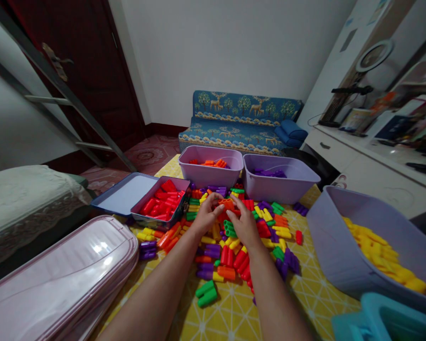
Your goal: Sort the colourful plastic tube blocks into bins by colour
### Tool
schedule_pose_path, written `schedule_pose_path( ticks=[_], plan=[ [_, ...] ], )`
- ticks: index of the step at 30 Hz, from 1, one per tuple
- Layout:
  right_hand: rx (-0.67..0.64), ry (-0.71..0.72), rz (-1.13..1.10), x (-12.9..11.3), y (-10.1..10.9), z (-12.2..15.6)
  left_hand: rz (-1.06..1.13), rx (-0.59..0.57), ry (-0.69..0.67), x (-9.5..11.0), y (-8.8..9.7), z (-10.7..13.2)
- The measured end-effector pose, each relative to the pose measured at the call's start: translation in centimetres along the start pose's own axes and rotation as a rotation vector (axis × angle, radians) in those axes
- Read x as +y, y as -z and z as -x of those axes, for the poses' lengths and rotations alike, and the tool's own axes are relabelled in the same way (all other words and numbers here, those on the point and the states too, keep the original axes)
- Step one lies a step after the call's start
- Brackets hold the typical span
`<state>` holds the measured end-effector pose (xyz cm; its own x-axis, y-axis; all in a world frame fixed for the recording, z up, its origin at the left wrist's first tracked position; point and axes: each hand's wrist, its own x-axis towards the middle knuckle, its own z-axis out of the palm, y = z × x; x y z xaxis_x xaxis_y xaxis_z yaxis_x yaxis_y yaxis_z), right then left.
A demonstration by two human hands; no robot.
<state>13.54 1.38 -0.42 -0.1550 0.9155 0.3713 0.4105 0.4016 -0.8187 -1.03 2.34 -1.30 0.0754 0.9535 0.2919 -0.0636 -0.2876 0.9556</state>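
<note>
Over the middle of a pile of plastic blocks, my left hand (210, 213) and my right hand (244, 222) face each other. Their fingers are closed around an orange plastic block (227, 204) made of joined tubes. Red pieces lie just under it, partly hidden by the fingers. Beside my right hand is a green block (229, 228). Loose red blocks (239, 260), purple blocks (211, 251) and yellow blocks (264, 213) surround both hands. Closer to me, a green block (206, 293) lies apart on the yellow patterned cloth (230, 312).
A lidded box (142, 215) of red blocks stands left. Behind the pile are a lilac bin (211, 175) with orange pieces and another bin (279, 187) with purple ones. A bin (326, 237) of yellow blocks, a teal container (369, 308) and pink lids (67, 270) flank the cloth.
</note>
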Motion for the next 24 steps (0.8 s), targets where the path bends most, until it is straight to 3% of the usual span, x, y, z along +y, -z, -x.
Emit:
schedule_pose_path(
  ticks=[5, 10, 14, 20, 24],
  plan=[
    [0.010, -0.126, 0.214, 0.5, 0.3, 0.0, -0.059, 0.039, 0.016, -0.3, -0.1, -0.1],
    [-0.061, -0.225, 0.348, 0.7, 0.4, 0.1, -0.354, 0.383, -0.183, 0.6, 0.5, 0.2],
    [-0.059, -0.205, 0.331, 0.9, 0.4, 0.1, -0.656, 0.532, -0.376, 2.8, 1.1, -0.3],
    [-0.066, -0.230, 0.354, 1.0, 0.5, 0.1, -0.974, 0.567, -0.481, 7.3, 2.0, -5.6],
    [-0.073, -0.205, 0.316, 0.8, 0.6, 0.1, -1.174, 0.444, -0.402, 7.8, 2.3, -8.7]
  ],
)
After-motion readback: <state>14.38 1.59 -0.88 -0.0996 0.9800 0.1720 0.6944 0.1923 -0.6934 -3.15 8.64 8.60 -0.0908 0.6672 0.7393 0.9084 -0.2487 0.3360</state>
